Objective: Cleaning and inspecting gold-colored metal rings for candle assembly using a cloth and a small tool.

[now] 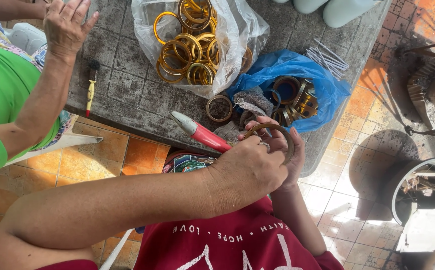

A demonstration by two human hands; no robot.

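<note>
The stone table [127, 95], grey, rough and pitted, is the biggest thing here and serves as landmark; its far end runs out of the top of the view. On its middle sits a clear plastic bag [237, 35], crinkled and open, heaped with shiny gold rings [190, 50]. To the right of that on the table lies a blue plastic bag [297, 67] holding duller, darker rings [297, 100], partly buried in its folds. Beyond the blue bag a bundle of thin pale sticks [327, 57] rests near the table's right edge. At the table's left edge another person's arm in a green sleeve reaches up, the hand [67, 25] spread flat on the stone; a small yellow brush [91, 87] lies just beside it.

At the table's near edge the left hand [250, 170] and right hand [290, 155] meet, both closed around one dull brass ring [277, 131] held upright between them; the left hand covers most of the lower half of the ring, so how the fingers grip it there is hard to make out. A red-handled tool [202, 132] with a pale tip lies on the table edge just left of the hands. One loose ring [219, 107] and a scrap of grey cloth [252, 102] lie between the tool and the blue bag.
</note>
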